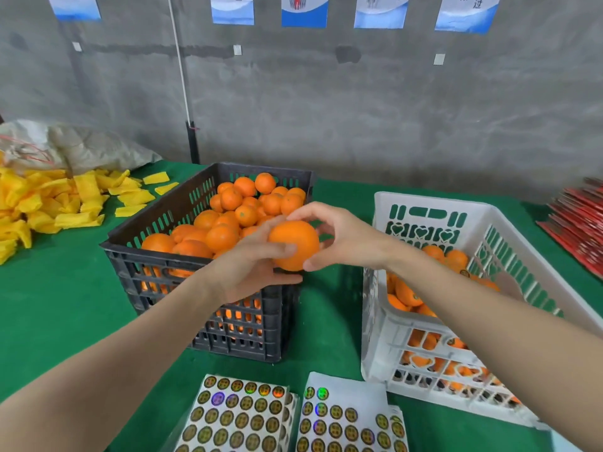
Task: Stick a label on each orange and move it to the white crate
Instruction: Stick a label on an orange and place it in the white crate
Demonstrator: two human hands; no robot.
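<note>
Both hands hold one orange [295, 241] in the air above the near right corner of the black crate [182, 269]. My left hand [257, 265] cups it from below and the left, thumb across its front. My right hand [336, 238] grips it from the right, thumb under it and fingers over its top. No label shows on its visible face. The black crate is heaped with oranges [241, 207]. To the right, the white crate [421, 340] holds several labelled oranges [447, 259]. Two sheets of round shiny labels [241, 415] [346, 422] lie at the near edge.
A green cloth [58, 305] covers the table. Yellow foam nets [42, 203] and a grey sack [78, 148] lie at the far left. Red packets [580, 223] are stacked at the far right. A concrete wall stands behind.
</note>
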